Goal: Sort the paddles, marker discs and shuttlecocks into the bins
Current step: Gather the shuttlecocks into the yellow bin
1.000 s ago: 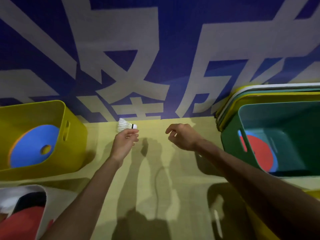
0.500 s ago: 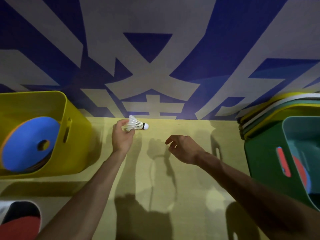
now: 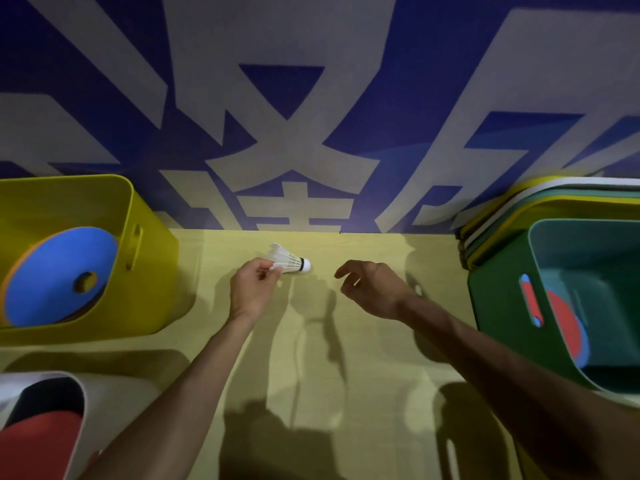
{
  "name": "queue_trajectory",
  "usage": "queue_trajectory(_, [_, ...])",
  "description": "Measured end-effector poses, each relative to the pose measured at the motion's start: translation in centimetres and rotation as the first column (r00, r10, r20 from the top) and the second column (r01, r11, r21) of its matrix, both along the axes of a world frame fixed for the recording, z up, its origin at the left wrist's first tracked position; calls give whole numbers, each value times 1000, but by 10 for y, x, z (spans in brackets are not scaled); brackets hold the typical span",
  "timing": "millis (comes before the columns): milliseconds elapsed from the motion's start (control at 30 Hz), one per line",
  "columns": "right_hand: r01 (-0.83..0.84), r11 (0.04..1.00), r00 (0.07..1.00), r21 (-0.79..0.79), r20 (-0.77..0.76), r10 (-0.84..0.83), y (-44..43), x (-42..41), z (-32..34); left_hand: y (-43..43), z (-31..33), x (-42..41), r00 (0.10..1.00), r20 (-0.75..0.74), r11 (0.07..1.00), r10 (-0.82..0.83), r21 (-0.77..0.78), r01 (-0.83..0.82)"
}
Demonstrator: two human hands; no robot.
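Yellow bin (image 3: 152, 244) at left: holds a blue marker disc (image 3: 52, 275) with a centre hole, leaning, and an orange edge (image 3: 20, 261) showing under it, so at least two discs. Green bin (image 3: 498, 306) at right, teal inside: one red round piece with a blue rim (image 3: 568, 327); disc or paddle, cannot tell. Nested rims (image 3: 512, 202) in yellow, teal and white sit behind it. White bin (image 3: 78, 393) at lower left: red and black contents (image 3: 38, 438), cut by the frame edge. Three bins in use; one shuttlecock (image 3: 291, 263). It is above the yellow table (image 3: 363, 358) near the wall (image 3: 277, 140), between the hands. Long axis roughly left to right, cork pointing right, feathers fanning up-left. Left hand (image 3: 252, 289) pinches the feather skirt with thumb and fingertips. Right hand (image 3: 374, 289) hovers just beside, fingers loosely curled, holding nothing.
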State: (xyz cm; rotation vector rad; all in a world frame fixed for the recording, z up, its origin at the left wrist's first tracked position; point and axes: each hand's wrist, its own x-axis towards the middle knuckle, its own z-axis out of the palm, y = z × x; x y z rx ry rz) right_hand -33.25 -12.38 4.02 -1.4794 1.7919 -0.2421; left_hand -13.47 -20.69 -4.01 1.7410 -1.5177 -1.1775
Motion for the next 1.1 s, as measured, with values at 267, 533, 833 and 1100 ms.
queue_trajectory(267, [8, 971, 999, -240, -40, -18, 42, -7, 44, 59, 76, -27, 925, 54, 908, -375, -181, 379])
queue_trajectory(533, [-22, 895, 990, -446, -137, -44, 117, -41, 92, 129, 160, -63, 813, 136, 743, -566, -344, 574])
queue_trajectory(833, [216, 829, 974, -516, 48, -223, 223, -89, 129, 212, 208, -115, 758, 34, 677, -652, -425, 601])
queue_trajectory(1100, [496, 737, 868, -459, 237, -437, 321, -148, 124, 282, 221, -168, 716, -85, 690, -693, -367, 624])
